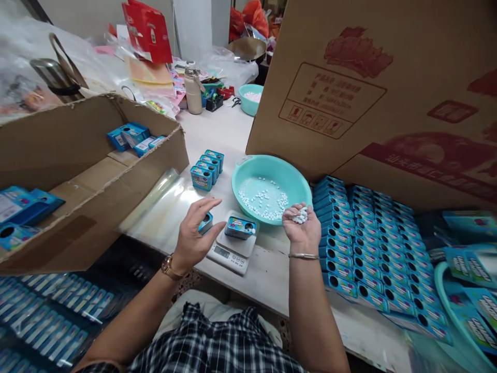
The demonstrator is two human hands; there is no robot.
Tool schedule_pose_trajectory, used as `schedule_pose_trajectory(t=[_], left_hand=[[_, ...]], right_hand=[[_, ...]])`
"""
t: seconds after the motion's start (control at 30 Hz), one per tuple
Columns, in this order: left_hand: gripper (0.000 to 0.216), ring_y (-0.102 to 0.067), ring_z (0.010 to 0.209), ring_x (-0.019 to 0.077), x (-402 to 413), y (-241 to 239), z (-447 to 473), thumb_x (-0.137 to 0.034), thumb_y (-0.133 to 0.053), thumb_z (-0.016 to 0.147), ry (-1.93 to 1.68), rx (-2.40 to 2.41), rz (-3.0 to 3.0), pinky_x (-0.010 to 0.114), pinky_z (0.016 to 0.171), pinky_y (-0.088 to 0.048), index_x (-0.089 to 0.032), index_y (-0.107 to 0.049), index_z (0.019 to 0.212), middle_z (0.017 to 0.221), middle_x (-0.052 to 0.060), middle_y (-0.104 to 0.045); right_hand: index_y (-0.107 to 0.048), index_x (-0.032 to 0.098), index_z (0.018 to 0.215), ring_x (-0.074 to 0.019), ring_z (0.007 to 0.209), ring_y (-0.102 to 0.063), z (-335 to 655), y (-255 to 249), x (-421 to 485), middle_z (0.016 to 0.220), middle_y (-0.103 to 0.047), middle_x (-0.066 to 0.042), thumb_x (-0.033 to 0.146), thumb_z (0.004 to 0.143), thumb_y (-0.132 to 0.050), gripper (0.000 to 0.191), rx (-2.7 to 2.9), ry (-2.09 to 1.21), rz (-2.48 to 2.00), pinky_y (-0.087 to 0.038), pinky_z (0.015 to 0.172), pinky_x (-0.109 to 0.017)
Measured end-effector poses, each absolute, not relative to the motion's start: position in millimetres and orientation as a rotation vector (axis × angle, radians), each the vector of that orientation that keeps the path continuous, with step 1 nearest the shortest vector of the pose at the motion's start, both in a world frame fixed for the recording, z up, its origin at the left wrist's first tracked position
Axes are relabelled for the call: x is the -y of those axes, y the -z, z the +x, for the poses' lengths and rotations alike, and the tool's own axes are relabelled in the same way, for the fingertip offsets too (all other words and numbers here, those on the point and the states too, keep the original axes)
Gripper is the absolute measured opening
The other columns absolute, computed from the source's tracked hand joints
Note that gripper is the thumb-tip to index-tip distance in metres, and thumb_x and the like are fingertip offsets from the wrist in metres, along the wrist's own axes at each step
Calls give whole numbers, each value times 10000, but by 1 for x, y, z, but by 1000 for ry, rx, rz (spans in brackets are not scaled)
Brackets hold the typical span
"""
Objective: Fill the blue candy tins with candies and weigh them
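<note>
My right hand (301, 228) is palm up by the basin's rim, fingers curled around a small heap of white candies (300, 215). My left hand (198, 233) hovers left of the scale, thumb and fingers apart. Through that gap a small blue box (206, 223) shows, partly hidden by the hand; I see no grip on it. On the white digital scale (236, 263) lies another blue box, the candy box (238, 228), with a few white pieces at its right-hand opening. The turquoise basin (272, 171) behind holds scattered white candies.
Several blue boxes (207, 168) stand in a row behind my left hand. Rows of blue boxes (365, 248) fill the right side, below a large carton (349, 103). An open cardboard box (97, 191) borders the left. A bottle (193, 88) stands farther back.
</note>
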State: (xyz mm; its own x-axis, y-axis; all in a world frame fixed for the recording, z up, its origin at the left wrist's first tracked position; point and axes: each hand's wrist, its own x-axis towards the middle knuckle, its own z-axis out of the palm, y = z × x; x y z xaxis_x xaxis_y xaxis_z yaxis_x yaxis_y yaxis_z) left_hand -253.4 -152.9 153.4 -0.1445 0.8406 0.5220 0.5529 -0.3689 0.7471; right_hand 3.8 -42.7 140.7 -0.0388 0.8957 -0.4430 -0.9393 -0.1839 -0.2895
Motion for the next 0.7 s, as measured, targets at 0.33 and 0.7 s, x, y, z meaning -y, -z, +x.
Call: schedule_pose_trajectory(t=[0.33,0.7], left_hand=[[296,-617,1066,187,158,-150,-266,-197,-657,873,-1515,-1599,1781,351,952,-503,-220,-655,1168,1117,61,-650],[310,-551,1184,231,155,-144,-255,-159,-651,869,-1415,-1565,2048,428,1022,-467,-252,-657,1165,1109,61,-634]], right_hand=[[-484,191,775,-74,471,-431,3,-144,44,620,-469,40,309,1011,-277,335,-90,-1645,-616,-411,445,-189],[-491,193,778,-77,465,-436,2,-142,43,617,-478,39,321,1012,-292,333,-101,-1641,-617,-414,445,-192]])
